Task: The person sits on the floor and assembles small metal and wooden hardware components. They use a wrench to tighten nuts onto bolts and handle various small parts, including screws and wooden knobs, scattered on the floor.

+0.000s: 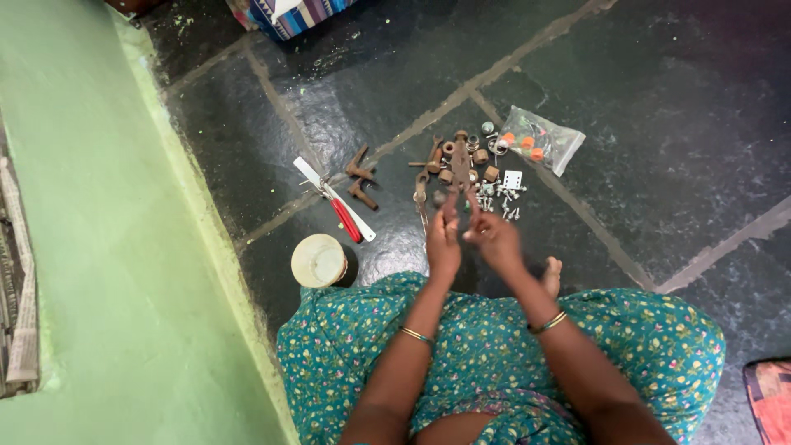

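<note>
Rusty, seemingly metal fittings (461,161); glossy floor (659,99).

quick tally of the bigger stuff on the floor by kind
hands, both on one rusty part: left, right
plastic bag: 1
red-handled tool: 1
round tin: 1
brown angled fittings: 2
small white plate: 1
total: 6; the loose screws and nuts are too small to count

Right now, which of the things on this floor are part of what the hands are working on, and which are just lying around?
In hand:
left hand and right hand pinching a thin brown metal piece
pile of small brown fittings and screws

Lying about:
plastic bag of small parts
red-handled tool
two brown brackets
round tin
striped cloth
</note>
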